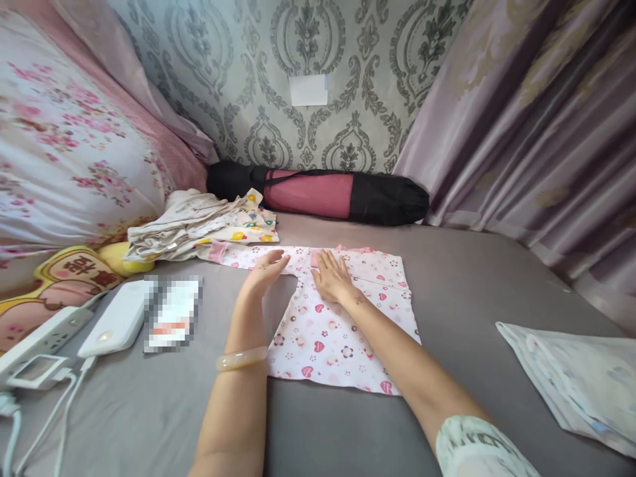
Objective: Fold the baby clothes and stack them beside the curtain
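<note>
A small white shirt with pink hearts and flowers [342, 338] lies flat on the grey sheet. Its right side is folded inward, while one sleeve with a pink cuff stretches out to the left. My right hand [332, 277] rests palm down on the upper part of the shirt, fingers extended. At the base of the outstretched sleeve is my left hand [268, 270], turned on edge with its fingers apart and holding nothing; whether it touches the cloth is hard to tell. A pale bangle [242, 359] circles the left wrist.
Behind the sleeve sits a pile of folded clothes [199, 222]. A black and pink rolled bag [318, 193] lies along the wall. To the left are a white power bank [116, 318], a power strip [50, 338] with cables and a plush toy [74, 278]. Folded white cloth [576, 381] lies right.
</note>
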Tool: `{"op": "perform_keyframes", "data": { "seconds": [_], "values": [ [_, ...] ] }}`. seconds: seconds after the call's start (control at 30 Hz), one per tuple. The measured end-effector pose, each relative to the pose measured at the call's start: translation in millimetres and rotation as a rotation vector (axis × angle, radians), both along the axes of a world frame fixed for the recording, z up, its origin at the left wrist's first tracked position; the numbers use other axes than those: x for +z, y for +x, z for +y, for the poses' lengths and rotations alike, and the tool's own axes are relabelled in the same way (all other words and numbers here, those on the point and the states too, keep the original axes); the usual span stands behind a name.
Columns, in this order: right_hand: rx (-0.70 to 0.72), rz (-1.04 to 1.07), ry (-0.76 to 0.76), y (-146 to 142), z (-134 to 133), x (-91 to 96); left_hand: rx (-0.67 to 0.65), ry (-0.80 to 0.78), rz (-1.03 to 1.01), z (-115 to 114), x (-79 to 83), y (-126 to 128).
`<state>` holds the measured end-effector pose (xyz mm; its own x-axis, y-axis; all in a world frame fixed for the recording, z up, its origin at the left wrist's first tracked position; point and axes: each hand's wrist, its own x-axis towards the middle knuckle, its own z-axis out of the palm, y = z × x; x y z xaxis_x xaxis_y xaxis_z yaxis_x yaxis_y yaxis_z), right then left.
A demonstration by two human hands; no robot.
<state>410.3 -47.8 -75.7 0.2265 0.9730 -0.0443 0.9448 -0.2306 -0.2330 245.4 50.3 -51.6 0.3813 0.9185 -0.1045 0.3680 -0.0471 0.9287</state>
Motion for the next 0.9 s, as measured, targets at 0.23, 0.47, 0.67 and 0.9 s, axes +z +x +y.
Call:
{"op": "perform_keyframes", "data": {
  "seconds": [0.23, 0.47, 0.67, 0.9],
  "values": [
    [0.0, -0.023, 0.017, -7, 5, -5.2, 0.383, 0.01, 0.052, 41, -24.9, -39],
    [-0.017, -0.124, 0.143, -11, 16, 2.8, 0.672, 0.202, 0.268, 60, -30.1, -54],
    [-0.029, -0.124, 0.185, -10, 34, 3.7, 0.667, 0.309, 0.651, 80, -10.1, -72],
    [0.0, -0.048, 0.239, -13, 41, -1.4, 0.538, 0.224, 0.744, 101, -8.2, -84]
  ]
}}
